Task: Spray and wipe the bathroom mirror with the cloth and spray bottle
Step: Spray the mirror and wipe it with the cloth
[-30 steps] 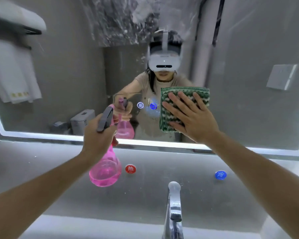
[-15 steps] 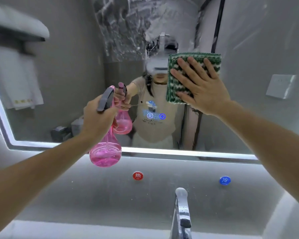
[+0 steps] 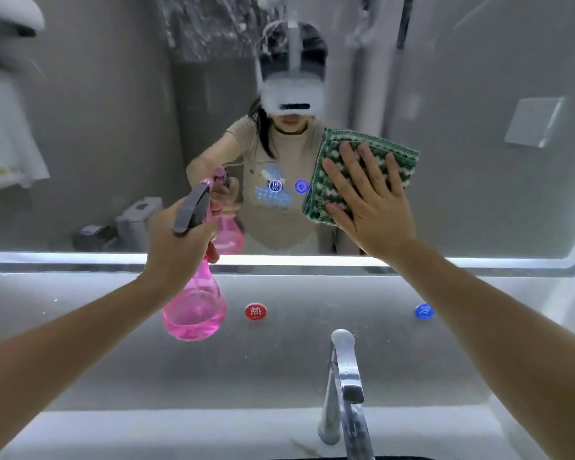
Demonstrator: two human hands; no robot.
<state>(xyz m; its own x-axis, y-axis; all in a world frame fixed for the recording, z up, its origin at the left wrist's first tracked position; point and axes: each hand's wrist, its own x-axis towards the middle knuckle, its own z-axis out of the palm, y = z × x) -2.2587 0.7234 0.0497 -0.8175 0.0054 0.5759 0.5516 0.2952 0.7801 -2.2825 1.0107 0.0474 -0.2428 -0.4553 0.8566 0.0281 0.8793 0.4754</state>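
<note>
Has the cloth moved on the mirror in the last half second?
Yes. The cloth slid down the mirror, from beside the reflected headset to level with the blue icons.

The mirror [image 3: 478, 200] stands on the wall behind the counter [image 3: 80, 353], its lower edge running just above the counter's back edge; the right hand [image 3: 370, 207] lies flat on the cloth [image 3: 369, 161], pressing it against the mirror right of centre, near the lower edge; the left hand [image 3: 176, 240] holds the spray bottle [image 3: 196, 303] in front of the mirror, left of the cloth and apart from it, the bottle's body hanging over the counter's back; two round buttons sit on the counter's back, one [image 3: 255, 311] just right of the bottle, the other [image 3: 424, 311] well to the right; the tap [image 3: 344, 386] rises at the front edge, between them.
</note>
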